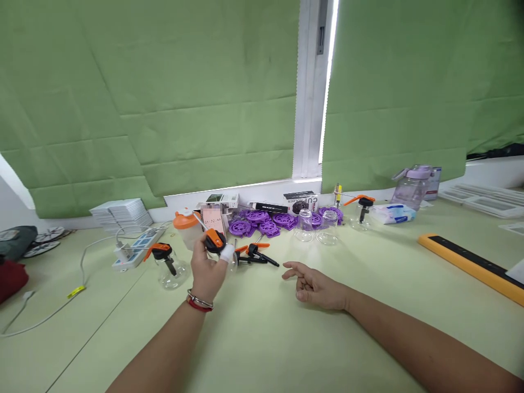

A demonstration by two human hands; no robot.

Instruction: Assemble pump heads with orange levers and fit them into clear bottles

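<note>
Orange pump head [214,239] — inside left grip [207,266]

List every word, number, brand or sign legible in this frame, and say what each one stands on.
"CUP HOLDER", partly cut off: on the black-and-white box by the window sill.
Digits on the phone screen behind the left hand: a timer-like readout, too blurred to read reliably.
White print on the black strip: too small to read.
Label on the wet-wipes pack: too small to read.
Small box behind the phone: print unreadable.
</note>
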